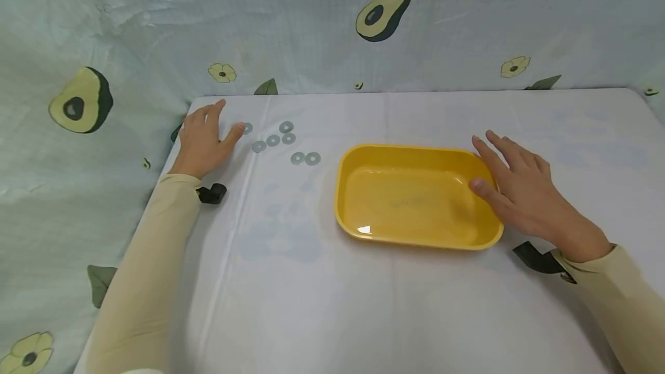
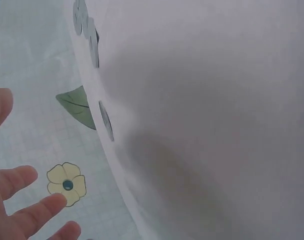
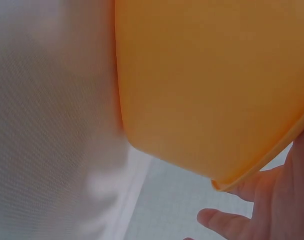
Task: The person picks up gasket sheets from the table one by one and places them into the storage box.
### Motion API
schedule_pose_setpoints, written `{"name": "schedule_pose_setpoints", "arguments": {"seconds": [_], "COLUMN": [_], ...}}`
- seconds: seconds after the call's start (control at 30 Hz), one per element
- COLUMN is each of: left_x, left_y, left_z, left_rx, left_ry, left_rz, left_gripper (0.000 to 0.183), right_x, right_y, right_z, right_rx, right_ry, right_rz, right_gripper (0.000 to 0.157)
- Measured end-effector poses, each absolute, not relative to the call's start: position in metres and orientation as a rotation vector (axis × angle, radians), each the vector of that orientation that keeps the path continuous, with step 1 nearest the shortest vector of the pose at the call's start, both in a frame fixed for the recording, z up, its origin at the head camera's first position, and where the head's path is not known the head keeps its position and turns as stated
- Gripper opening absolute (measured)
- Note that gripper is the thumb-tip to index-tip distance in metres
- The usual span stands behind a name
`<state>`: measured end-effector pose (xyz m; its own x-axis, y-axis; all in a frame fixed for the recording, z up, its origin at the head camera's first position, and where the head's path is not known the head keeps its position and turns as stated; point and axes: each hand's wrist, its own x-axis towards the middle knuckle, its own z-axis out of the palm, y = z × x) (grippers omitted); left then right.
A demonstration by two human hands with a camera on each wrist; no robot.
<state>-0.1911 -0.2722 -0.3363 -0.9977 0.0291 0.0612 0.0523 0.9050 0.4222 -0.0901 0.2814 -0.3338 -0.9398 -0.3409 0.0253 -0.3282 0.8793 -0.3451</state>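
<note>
My left hand [image 1: 201,140] is spread at the table's far left, fingers extended, holding nothing. Just beyond its thumb lies a flat grey washer [image 1: 248,128], partly hidden by the thumb tip in the head view; the left wrist view shows a single washer [image 2: 106,121] lying flat, apart from the hand. Several more washers [image 1: 273,140] lie to the right, two of them side by side nearer the tray. A yellow rectangular tray [image 1: 410,198] sits right of centre. At its right end my right hand [image 1: 527,195] reaches over the rim with loosely straight fingers; whether it touches is unclear.
A white cloth [image 1: 312,305] covers the table, whose back edge meets a pale green curtain [image 1: 312,27] with avocado prints. The same curtain hangs along the left side. Black straps [image 1: 212,194] with cameras sit at both wrists.
</note>
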Motion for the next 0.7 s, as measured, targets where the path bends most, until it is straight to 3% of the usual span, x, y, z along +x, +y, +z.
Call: {"name": "schedule_pose_setpoints", "arguments": {"seconds": [0.7], "left_x": [-0.209], "left_y": [-0.268], "left_z": [-0.344], "left_rx": [-0.127], "left_ry": [-3.256], "left_rz": [-0.634], "left_gripper": [0.074], "right_x": [-0.082], "right_y": [0.281], "right_z": [-0.335], "right_rx": [-0.519], "right_ry": [2.964], "right_rz": [-0.491], "right_gripper": [0.093]}}
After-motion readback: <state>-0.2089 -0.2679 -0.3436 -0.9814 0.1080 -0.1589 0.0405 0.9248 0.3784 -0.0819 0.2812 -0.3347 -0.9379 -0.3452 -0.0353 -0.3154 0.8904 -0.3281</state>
